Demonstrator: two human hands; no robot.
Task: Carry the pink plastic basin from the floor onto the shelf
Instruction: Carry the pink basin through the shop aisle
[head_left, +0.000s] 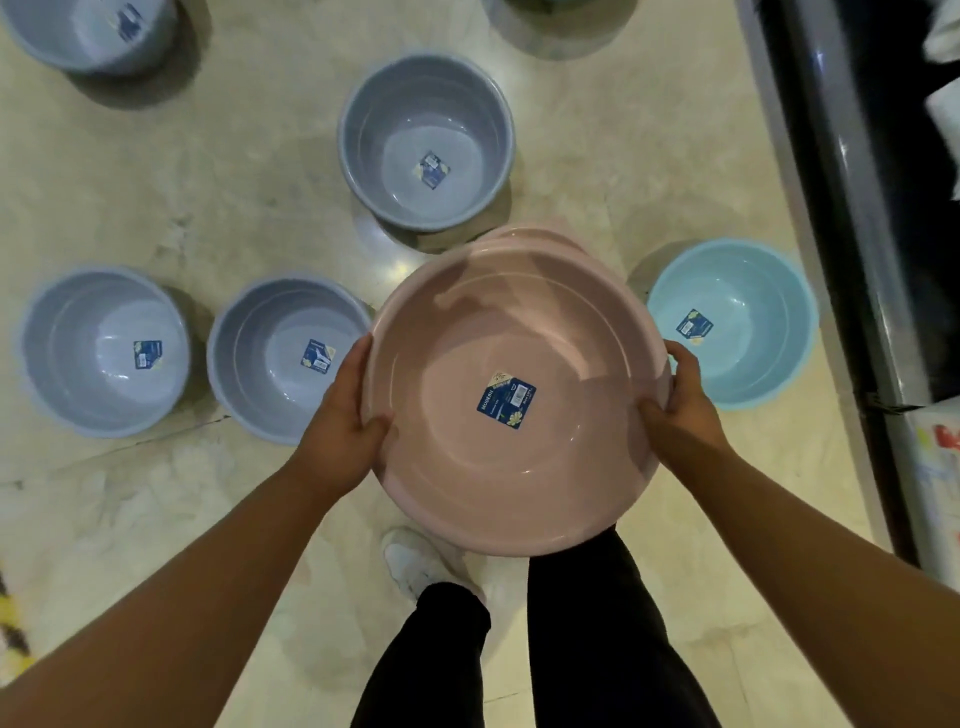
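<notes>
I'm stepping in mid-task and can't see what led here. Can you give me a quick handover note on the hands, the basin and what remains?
Left hand: grip closed on the left rim of the pink basin.
Right hand: grip closed on its right rim.
The basin is held above the floor, in front of the legs; another pink rim shows just behind it.
The grey basins and light blue basin sit on the floor.
Done: pickup.
Left: carry it to the shelf at right and set it down.

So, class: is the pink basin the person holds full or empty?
Empty: the pink basin shows a bare bottom with only a blue label stuck there, no water or goods.
</notes>
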